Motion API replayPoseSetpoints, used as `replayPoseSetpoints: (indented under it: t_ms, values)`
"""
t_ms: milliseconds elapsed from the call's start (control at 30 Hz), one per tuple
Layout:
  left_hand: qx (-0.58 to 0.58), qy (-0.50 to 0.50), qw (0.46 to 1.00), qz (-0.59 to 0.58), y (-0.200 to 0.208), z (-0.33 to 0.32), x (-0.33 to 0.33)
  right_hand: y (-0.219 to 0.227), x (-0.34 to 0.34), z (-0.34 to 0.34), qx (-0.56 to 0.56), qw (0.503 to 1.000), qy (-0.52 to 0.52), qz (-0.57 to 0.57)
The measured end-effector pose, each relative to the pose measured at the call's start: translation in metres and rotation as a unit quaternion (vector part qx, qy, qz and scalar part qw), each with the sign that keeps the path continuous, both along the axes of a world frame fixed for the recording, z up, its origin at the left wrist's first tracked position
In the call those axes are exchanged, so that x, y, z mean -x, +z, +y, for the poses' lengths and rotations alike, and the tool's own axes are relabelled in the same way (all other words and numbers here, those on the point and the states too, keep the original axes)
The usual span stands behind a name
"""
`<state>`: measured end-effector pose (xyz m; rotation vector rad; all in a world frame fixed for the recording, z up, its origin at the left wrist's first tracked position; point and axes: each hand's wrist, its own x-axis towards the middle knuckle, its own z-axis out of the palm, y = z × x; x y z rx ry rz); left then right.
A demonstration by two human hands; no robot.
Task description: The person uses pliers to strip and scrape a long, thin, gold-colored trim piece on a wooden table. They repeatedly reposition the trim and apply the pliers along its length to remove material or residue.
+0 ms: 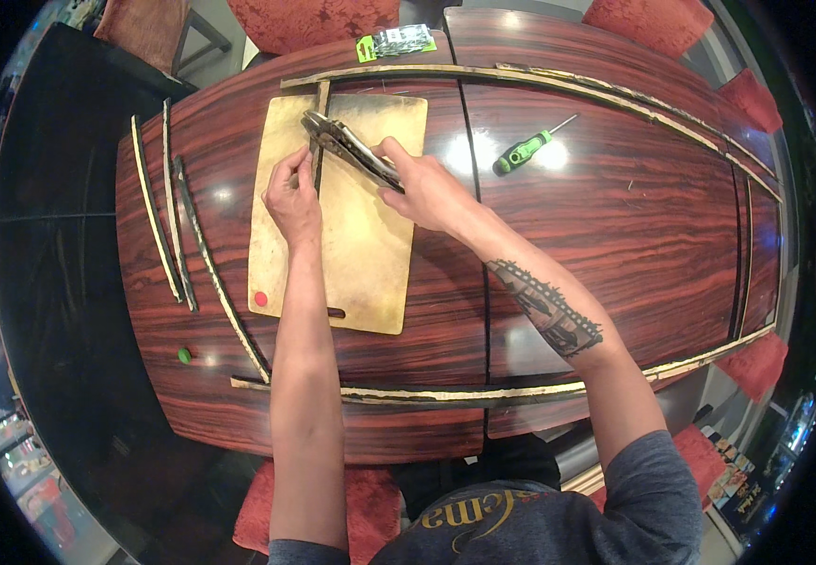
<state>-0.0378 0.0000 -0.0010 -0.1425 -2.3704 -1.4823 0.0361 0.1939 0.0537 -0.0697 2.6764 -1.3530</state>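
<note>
My right hand (417, 186) is wrapped around a long metal hand tool (356, 151) with a plier-like head; its exact kind is unclear. The tool slants up and left, its head over a short wooden strip (323, 98) that lies across the top of a yellowish cutting board (356, 264). My left hand (293, 193) is closed in a pinch beside this strip, just below the tool's head. Whatever sits between its fingertips is too small to make out. The short strip's far end meets a long wooden strip (408, 72) beyond the board.
Several loose strips (152, 212) lie at the left. Another long strip (417, 394) runs along the near side. A green-and-black screwdriver (523, 153) rests right of the board. A green-and-clear package (396, 43) sits at the far edge, and a small green cap (184, 356) lies near left.
</note>
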Motion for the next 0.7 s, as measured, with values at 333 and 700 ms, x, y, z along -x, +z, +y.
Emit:
replayPoseSetpoints:
  t_ms: [333, 700]
  values:
    - [0.000, -0.002, 1.000, 0.002, 0.0050, 0.0039, -0.0028, -0.0070, -0.0015, -0.0001, -0.002, 1.000, -0.002, -0.002]
    - [0.011, -0.006, 1.000, 0.003, 0.0025, 0.0015, -0.0009, -0.0047, -0.0020, -0.0010, 0.003, 1.000, 0.002, 0.006]
